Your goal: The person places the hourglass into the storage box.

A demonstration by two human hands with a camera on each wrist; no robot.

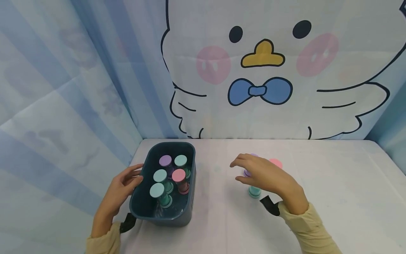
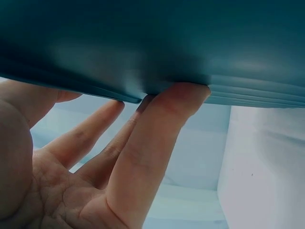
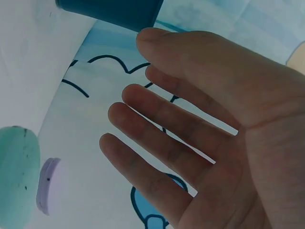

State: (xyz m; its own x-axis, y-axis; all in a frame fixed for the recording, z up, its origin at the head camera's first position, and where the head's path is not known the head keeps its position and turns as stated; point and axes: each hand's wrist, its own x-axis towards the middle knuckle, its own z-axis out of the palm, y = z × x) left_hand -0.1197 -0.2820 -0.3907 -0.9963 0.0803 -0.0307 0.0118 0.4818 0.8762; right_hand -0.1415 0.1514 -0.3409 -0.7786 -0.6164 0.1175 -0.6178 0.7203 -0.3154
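Observation:
My left hand (image 1: 118,190) touches the left side of a dark teal plastic bin (image 1: 188,211). In the left wrist view its fingertips (image 2: 190,95) press against the bin's outer wall, not wrapped round it. Inside the bin stand several spool-shaped pieces with round ends: mint (image 1: 157,190), pink (image 1: 179,175) and purple (image 1: 165,161). My right hand (image 1: 269,176) hovers over the table to the bin's right, its fingers extended and nothing held. Below and behind it, partly hidden, are a mint piece (image 1: 254,192), a pink piece (image 1: 276,162) and purple (image 1: 247,173).
The bin stands near the left edge of the white table (image 1: 342,197). A cloth backdrop (image 1: 260,120) with a cartoon face and a blue bow hangs at the table's far edge. On the left is a blue-striped curtain (image 1: 57,106).

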